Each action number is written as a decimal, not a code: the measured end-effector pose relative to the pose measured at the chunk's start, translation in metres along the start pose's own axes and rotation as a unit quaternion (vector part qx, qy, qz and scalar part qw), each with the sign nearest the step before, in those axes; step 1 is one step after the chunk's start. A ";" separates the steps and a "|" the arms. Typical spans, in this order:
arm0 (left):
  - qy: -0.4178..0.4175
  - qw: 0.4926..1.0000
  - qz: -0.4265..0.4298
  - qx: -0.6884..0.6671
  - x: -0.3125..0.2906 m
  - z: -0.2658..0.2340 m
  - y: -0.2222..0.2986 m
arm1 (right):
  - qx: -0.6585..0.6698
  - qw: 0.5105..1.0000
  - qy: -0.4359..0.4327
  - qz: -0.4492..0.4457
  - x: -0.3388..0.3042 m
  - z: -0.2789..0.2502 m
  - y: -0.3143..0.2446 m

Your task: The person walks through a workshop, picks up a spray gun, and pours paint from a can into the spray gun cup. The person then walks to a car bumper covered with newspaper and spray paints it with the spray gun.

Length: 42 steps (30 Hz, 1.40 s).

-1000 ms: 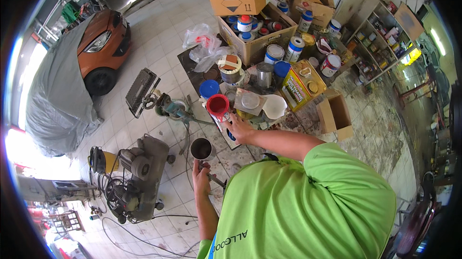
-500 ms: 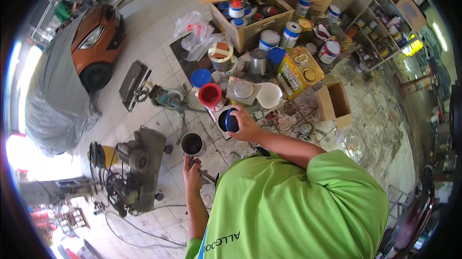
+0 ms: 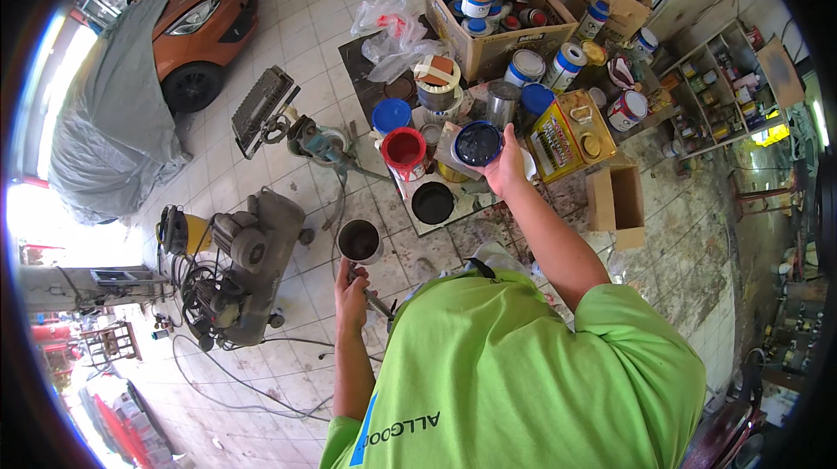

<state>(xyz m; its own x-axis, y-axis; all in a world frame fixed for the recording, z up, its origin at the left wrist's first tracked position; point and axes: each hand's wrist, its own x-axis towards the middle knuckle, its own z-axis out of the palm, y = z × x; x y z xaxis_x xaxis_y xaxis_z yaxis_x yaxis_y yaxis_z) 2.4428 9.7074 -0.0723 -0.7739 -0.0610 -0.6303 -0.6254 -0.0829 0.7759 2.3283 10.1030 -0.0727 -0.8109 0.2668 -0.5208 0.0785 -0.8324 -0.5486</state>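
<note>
My left hand [image 3: 350, 296] is closed round the handle of a spray gun [image 3: 377, 302], whose open metal cup [image 3: 378, 247] has a dark inside. In my right hand [image 3: 508, 166] is a round blue lid [image 3: 478, 144], gripped at its rim with the dark, glossy underside facing up. Below the lid, at the table's near corner, stands an open can [image 3: 433, 203] with dark contents. A red open tub [image 3: 404, 153] and a blue-lidded can [image 3: 391, 114] stand left of the lid. Part of a white container is hidden behind my right hand.
Paint cans and a yellow rectangular tin [image 3: 567, 138] crowd the table, with a cardboard box [image 3: 497, 46] of cans behind. An air compressor [image 3: 248, 251] stands at left; hoses trail over the floor. An open carton [image 3: 615, 205] lies at right. An orange car [image 3: 209, 24] is partly covered.
My right hand has lifted the blue lid off the dark can and carried it away from me and to the right, underside now up. The left hand still holds the spray gun.
</note>
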 end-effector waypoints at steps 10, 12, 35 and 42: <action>-0.001 1.000 -0.001 -0.011 0.011 -0.006 -0.004 | -0.322 0.935 0.123 -0.080 0.021 -0.018 0.021; -0.004 1.000 0.005 -0.014 0.011 -0.009 -0.004 | -0.321 0.933 0.131 -0.099 0.011 -0.016 0.027; 0.029 0.983 0.082 0.163 -0.013 -0.044 0.007 | -0.584 0.709 -0.100 -0.383 -0.037 -0.071 0.172; 0.032 0.994 0.046 0.090 -0.012 -0.046 0.004 | -0.588 0.706 -0.148 -0.365 -0.076 -0.036 0.114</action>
<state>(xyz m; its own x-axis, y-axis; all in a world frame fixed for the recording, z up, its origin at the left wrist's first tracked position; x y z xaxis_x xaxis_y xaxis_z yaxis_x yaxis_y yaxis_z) 2.4542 9.6617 -0.0625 -0.8248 -0.1246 -0.5515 -0.5637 0.1043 0.8194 2.4201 10.0050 -0.1192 -0.9564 0.1581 0.2455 -0.1366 0.5007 -0.8548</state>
